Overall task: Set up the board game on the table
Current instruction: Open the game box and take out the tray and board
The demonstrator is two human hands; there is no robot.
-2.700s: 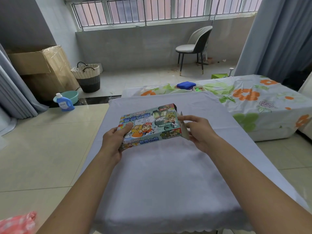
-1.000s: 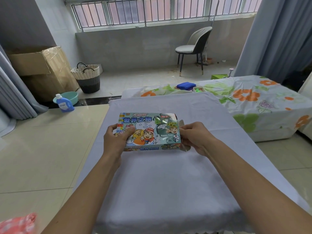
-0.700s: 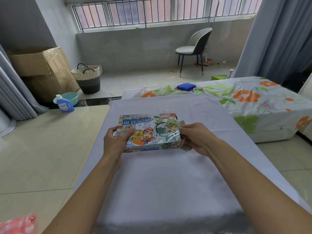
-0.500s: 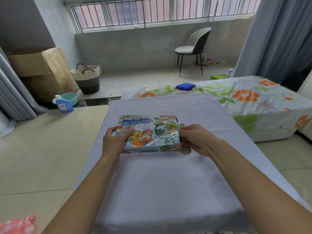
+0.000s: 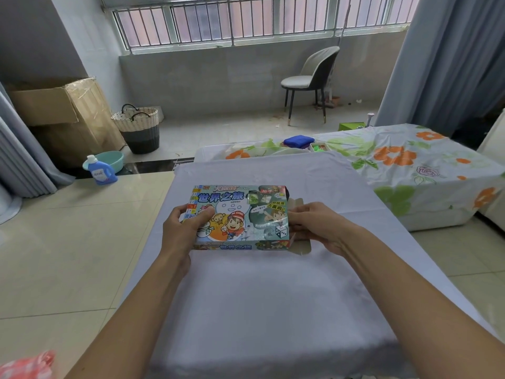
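1. The board game box (image 5: 240, 217), tilted seconds ago, is now level, just above the white-covered tabletop (image 5: 262, 296).
2. The left hand (image 5: 181, 231) grips its left end.
3. The right hand (image 5: 317, 224) holds the right end, where the flaps are open, so unpacking looks next.

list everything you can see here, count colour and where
game box: 1, multicoloured, held over the table
table: 1, white cloth, centre
bed: 1, floral sheet, right
blue cloth: 1, on the bed's far end
chair: 1, grey, under the window
basket: 1, white and dark, back left
carton: 1, brown, far left
bottle: 1, blue, on the floor
basin: 1, teal, behind the bottle
left hand: grips the box's left end
right hand: at the box's opened right flap
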